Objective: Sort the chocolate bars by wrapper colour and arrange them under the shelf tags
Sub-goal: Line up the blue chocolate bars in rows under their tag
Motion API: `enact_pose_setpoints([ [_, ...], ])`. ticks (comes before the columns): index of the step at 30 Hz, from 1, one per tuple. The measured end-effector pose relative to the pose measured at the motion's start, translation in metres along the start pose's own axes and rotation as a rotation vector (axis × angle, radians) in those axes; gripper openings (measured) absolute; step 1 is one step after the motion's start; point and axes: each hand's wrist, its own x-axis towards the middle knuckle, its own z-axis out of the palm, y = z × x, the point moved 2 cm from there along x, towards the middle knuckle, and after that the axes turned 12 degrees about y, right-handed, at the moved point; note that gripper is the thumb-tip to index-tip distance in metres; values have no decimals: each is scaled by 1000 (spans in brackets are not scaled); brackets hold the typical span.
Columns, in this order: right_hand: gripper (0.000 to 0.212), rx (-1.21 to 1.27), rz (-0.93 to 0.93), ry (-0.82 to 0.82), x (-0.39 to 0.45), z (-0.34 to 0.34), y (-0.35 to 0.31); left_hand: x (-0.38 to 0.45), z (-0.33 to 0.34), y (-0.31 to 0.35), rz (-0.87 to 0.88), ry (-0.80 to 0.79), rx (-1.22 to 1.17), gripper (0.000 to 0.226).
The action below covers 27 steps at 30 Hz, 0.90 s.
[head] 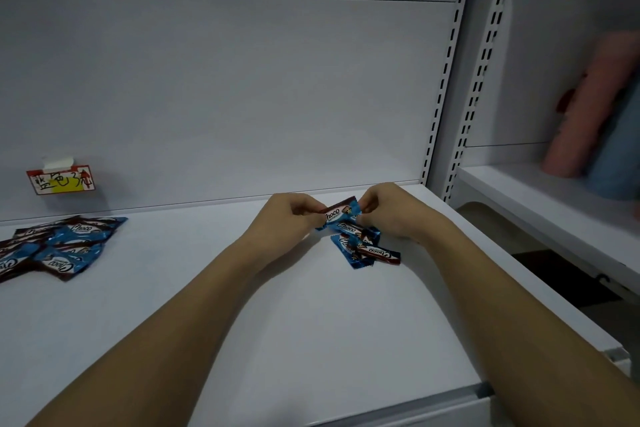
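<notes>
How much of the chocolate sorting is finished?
Partly done. A pile of blue bars already lies under the tag on the left. The left hand and right hand hold one bar between them. A small heap below it still waits on the shelf.

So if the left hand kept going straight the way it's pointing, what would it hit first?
The left hand points right, along the chocolate bar it pinches, so it would probably meet the right hand gripping the bar's other end first.

Bar pile (52, 246) left on shelf (277, 322), below tag (62, 180); smaller cluster (363, 246) right (perhaps four bars).
</notes>
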Motion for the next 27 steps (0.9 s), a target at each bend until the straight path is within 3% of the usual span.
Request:
enact_pose_setpoints([
  [4,24,55,81,111,6,-7,6,-9,12,13,39,-77,-14,18],
  [7,16,116,120,182,9,-14,11,-15,22,17,71,-126,32,18],
  [21,14,124,131,181,10,-16,15,-14,27,13,186,-211,338,12],
  [27,13,181,118,190,11,-16,16,-10,17,15,150,-225,114,12],
])
